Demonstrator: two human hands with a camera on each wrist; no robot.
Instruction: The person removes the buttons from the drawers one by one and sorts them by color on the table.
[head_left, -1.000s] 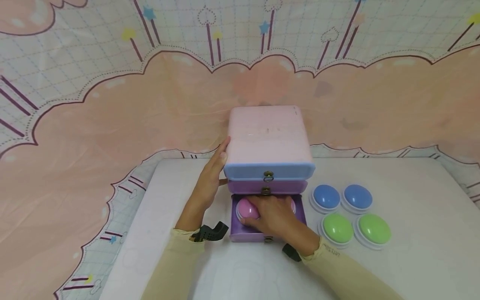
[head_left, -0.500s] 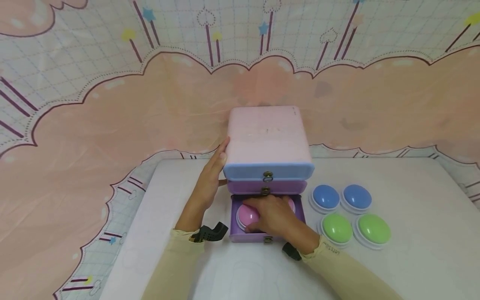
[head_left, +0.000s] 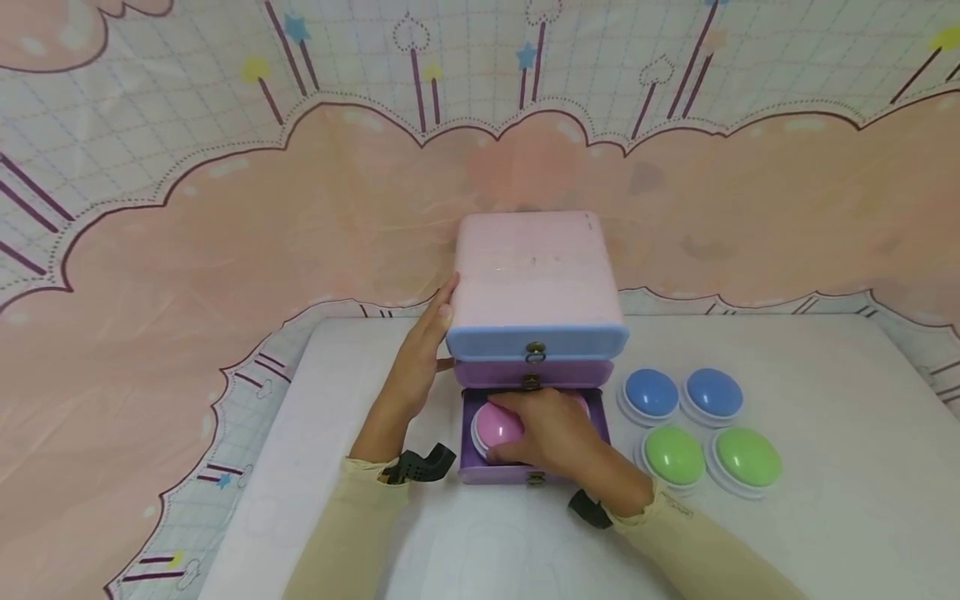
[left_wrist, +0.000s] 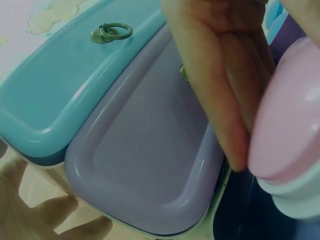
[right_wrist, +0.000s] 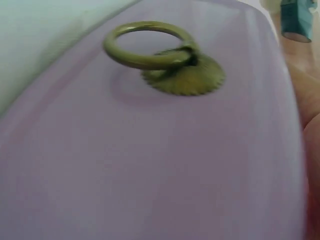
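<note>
A small chest (head_left: 536, 267) with a pink top has its lowest purple drawer (head_left: 480, 475) pulled out. Inside lies a pink dome-shaped push button (head_left: 497, 423) with a white base. My right hand (head_left: 555, 433) holds this button at its right side, thumb in front and fingers behind. In the left wrist view, fingertips meet the edge of the pink dome (left_wrist: 295, 110), which sits at a slant. A second pink button (head_left: 582, 404) shows partly behind the hand. My left hand (head_left: 408, 367) rests with extended fingers along the chest's left side.
Two blue buttons (head_left: 715, 392) and two green buttons (head_left: 748, 457) stand on the white table (head_left: 840, 400), right of the chest. The blue upper drawer (head_left: 491, 342) and purple middle drawer (head_left: 487, 372) are closed, with brass ring pulls. A patterned cloth (head_left: 360, 208) hangs behind.
My right hand has shifted its fingers slightly on the pink button, and its wrist has moved a little to the right. The left hand and the chest have stayed in place.
</note>
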